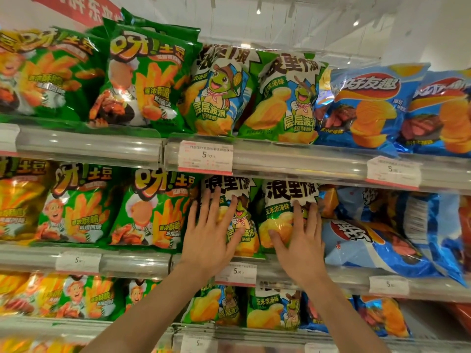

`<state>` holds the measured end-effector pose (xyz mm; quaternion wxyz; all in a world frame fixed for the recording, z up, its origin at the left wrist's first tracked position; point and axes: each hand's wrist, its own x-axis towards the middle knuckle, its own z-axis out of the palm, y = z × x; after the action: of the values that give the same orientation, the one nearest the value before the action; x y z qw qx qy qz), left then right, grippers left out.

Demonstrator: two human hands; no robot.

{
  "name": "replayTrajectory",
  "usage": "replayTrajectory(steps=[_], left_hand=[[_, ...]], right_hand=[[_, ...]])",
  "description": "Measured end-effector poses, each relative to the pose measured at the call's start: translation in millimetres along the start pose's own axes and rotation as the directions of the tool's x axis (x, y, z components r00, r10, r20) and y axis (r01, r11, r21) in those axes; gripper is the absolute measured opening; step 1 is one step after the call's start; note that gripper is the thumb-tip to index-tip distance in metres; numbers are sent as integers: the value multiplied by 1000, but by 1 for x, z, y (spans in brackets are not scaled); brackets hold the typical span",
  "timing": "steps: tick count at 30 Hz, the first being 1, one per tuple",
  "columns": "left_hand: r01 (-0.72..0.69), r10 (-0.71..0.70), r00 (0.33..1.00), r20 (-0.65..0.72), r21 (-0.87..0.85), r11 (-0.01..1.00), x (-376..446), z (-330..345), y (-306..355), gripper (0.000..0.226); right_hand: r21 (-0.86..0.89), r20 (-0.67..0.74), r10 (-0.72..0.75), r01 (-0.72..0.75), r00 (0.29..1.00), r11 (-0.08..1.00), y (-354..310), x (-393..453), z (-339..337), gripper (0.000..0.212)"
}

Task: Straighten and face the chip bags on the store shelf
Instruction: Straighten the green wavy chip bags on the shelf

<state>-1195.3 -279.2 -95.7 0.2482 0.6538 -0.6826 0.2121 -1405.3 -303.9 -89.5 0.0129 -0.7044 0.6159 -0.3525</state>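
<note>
We press our flat left hand [209, 238] and right hand [302, 240] on two turtle bags [288, 200] on the middle shelf [127, 263]. Puffy, light, slick, crushable: best nudged by their edges.

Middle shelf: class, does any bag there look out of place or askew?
Yes. At the right end, a blue chip bag lies toppled on its side, and another blue bag beside it shows its barcode back instead of its front.

left hand [211, 234], right hand [300, 240] raised, fingers spread flat.
</note>
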Motion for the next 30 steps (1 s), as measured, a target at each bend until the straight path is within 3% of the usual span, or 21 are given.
replayTrajectory(steps=[7,15,18,25,30], left_hand=[[-8,9,1000,21,-47,999,1,-4,-2,70],[-138,76,983,-165,-409,902,-31,-30,4,37],[-111,44,990,-130,-564,819,-52,-32,4,36],[101,-94,994,54,-773,626,-91,-28,16,33],[287,-107,957,271,-813,506,-113,-21,41,28]], right_hand=[[-10,54,-35,36,998,999,2,1,-3,89],[193,-20,-94,97,995,976,-2,-32,-34,62],[329,27,-52,40,998,944,-1,-64,-40,53],[403,256,66,-169,964,899,23,-122,-40,31],[390,278,156,-260,948,883,49,-142,-51,41]])
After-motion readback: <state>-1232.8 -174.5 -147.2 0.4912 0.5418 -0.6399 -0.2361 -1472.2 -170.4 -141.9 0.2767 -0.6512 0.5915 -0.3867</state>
